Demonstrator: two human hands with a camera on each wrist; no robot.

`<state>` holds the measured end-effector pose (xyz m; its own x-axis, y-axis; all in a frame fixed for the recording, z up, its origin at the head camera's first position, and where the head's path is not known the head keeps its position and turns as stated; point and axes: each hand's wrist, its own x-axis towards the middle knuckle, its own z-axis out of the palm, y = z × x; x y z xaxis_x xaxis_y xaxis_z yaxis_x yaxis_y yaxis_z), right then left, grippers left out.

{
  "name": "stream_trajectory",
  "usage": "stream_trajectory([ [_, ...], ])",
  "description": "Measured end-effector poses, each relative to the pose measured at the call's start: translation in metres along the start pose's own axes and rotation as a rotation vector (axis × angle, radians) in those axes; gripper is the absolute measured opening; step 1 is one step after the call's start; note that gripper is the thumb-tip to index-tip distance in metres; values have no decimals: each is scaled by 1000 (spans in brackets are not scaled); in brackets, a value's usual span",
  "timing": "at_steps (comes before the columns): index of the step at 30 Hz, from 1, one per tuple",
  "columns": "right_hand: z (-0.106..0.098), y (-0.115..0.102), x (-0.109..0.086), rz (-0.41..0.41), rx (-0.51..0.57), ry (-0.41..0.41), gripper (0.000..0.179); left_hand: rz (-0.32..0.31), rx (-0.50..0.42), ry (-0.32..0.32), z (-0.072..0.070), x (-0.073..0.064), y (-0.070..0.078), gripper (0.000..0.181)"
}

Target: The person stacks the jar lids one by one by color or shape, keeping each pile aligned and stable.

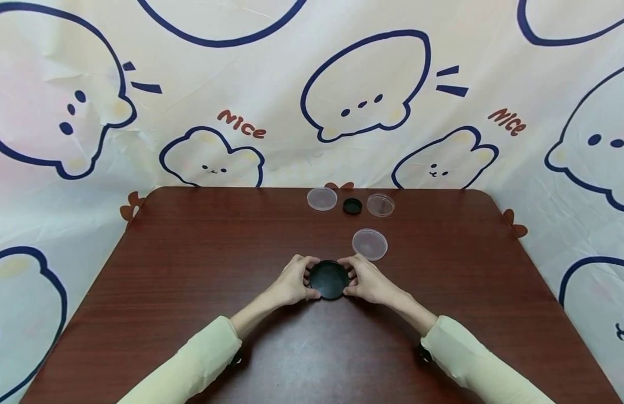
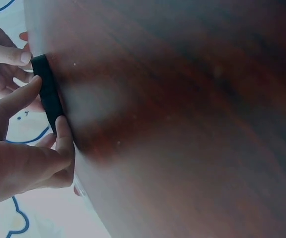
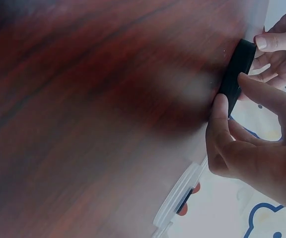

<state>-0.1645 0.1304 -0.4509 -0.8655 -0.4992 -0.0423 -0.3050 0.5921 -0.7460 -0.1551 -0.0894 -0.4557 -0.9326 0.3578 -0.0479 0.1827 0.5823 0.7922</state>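
A round, flat black lid-like disc [image 1: 329,280] with a low rim is at the middle of the table, between both hands. My left hand [image 1: 294,280] grips its left edge, thumb at the near side and fingers at the far side. On the opposite edge my right hand [image 1: 368,280] grips it in the same way. Seen edge-on in the left wrist view, the black disc [image 2: 47,91] is low at the tabletop; whether it touches the wood I cannot tell. Just beyond the right hand lies a clear round dish [image 1: 370,244].
Toward the back edge of the brown table [image 1: 216,241] are a clear dish [image 1: 322,198], a small black round piece [image 1: 352,206] and another clear dish [image 1: 380,205]. A cartoon-printed cloth [image 1: 281,73] hangs behind and at both sides.
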Motion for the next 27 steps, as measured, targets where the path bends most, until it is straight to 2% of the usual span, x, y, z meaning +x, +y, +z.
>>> stream_trajectory([
  [7, -2, 4, -1, -38, 60, 13, 60, 44, -53, -4, -3, -3, 0, 65],
  [16, -4, 5, -1, 16, 88, -16, 58, 2, -85, -33, -6, 0, -2, 64],
  [23, -7, 7, -3, -10, 125, -33, 55, -20, -107, -28, -11, 3, -3, 55],
  [27, -8, 8, -4, -26, 120, -25, 48, -29, -89, -26, -16, 7, -4, 51],
])
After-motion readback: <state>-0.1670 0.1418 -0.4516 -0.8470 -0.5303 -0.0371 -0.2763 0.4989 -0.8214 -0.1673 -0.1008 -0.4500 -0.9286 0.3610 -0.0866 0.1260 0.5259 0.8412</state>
